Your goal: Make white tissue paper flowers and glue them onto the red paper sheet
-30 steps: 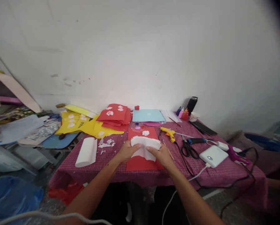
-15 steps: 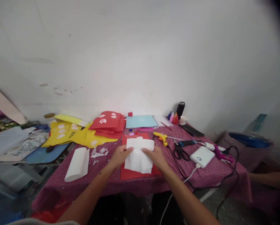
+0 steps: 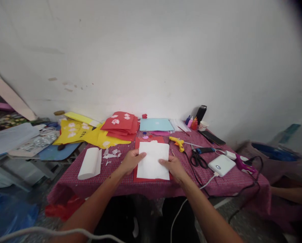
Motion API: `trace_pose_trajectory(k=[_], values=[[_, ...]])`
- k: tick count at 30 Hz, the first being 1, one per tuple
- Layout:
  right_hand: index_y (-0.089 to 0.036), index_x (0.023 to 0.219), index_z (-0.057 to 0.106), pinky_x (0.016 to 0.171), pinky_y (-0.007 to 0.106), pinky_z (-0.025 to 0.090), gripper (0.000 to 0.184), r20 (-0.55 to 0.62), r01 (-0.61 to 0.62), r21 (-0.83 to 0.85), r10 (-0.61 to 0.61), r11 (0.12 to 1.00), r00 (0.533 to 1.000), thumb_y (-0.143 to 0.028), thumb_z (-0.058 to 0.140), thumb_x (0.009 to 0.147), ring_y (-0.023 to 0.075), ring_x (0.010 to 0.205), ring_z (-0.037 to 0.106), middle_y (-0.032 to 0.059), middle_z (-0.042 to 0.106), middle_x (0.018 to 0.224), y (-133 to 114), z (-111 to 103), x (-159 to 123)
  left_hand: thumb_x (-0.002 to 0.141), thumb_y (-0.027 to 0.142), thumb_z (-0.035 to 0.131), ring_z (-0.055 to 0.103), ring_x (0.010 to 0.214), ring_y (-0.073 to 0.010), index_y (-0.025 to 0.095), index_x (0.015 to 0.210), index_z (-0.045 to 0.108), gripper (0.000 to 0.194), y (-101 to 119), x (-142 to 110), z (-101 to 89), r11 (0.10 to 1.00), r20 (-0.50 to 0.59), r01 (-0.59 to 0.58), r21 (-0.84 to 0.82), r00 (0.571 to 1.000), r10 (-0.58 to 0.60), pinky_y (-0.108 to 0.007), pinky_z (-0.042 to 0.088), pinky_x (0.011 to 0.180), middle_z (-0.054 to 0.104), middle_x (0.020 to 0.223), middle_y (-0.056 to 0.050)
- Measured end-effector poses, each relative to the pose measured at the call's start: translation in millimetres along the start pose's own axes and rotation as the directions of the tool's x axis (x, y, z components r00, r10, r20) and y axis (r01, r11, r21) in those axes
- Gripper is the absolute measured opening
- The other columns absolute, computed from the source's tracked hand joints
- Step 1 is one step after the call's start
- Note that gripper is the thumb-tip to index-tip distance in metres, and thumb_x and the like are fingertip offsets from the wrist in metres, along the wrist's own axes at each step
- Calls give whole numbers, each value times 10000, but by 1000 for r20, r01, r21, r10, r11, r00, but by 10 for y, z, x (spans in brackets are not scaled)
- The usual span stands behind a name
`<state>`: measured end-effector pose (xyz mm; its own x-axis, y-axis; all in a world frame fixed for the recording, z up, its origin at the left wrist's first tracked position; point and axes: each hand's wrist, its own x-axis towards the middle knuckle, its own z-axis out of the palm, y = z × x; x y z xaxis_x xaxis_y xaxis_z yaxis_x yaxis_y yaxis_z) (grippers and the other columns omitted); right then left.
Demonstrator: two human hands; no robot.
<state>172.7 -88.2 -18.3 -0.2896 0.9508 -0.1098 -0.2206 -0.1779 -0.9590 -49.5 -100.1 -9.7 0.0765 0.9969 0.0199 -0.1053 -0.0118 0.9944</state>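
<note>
Between my two hands is a white paper towel sheet [image 3: 153,162], spread over a red sheet of paper [image 3: 136,173] near the table's front edge. My left hand [image 3: 132,160] grips its left side, thumb on top. On the right side my right hand [image 3: 174,166] pinches it the same way; the fingers underneath are hidden. Left of them lies a roll of paper towel [image 3: 88,165] beside torn white scraps [image 3: 112,154]. A yellow glue gun [image 3: 177,143] and black-handled scissors [image 3: 198,159] lie to the right of my right hand.
At the back are stacked red cards with white flowers [image 3: 120,123], yellow sheets [image 3: 96,136] and a light blue sheet [image 3: 156,124]. Small paint bottles [image 3: 191,122], a paper cup [image 3: 203,126] and a black can [image 3: 200,114] stand back right. A white power bank [image 3: 221,165] trails cables.
The paper towel sheet looks flatter and squarer between my hands. My right hand has moved slightly down its side. The whole view has shifted a little.
</note>
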Motion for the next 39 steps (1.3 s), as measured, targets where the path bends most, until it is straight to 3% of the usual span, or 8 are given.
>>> trace_pose_trajectory(k=[6,15,30,36,39], values=[[-116,900,750,600,301,531,396,34,-29,32,28,999,999,-358,863,608,202,636,694,102,771,806,53,19,-56,673,378,810,687,786,-226,109,1014,716,444,-39,-167,-69,990,134,123,-64,984,-113,-334,524,721,746,963,-112],[-131,888,758,699,346,546,335,49,-80,43,78,996,996,-325,849,631,223,704,711,103,775,853,127,-12,-58,711,369,789,683,780,-214,87,1108,688,496,-179,-162,-179,976,178,146,-161,977,-117,-344,516,756,742,987,-137],[-162,945,745,800,402,544,349,139,-110,66,100,992,985,-290,836,632,255,823,725,102,770,966,119,-76,-62,718,333,778,672,792,-196,101,1081,700,438,-256,-164,-225,960,200,162,-227,973,-117,-316,508,753,740,992,-127],[-189,986,733,779,390,541,388,125,-81,72,71,994,990,-268,832,620,238,818,712,75,765,983,146,-110,-58,692,296,786,674,808,-197,118,1062,712,417,-244,-167,-233,950,189,174,-260,974,-126,-331,503,796,741,980,-110],[-185,900,737,693,329,531,327,96,-72,44,68,996,993,-263,830,597,204,732,693,53,767,879,149,-105,-58,665,267,788,660,740,-175,122,971,735,342,-240,-173,-234,952,177,179,-249,975,-137,-317,496,760,741,885,-87]])
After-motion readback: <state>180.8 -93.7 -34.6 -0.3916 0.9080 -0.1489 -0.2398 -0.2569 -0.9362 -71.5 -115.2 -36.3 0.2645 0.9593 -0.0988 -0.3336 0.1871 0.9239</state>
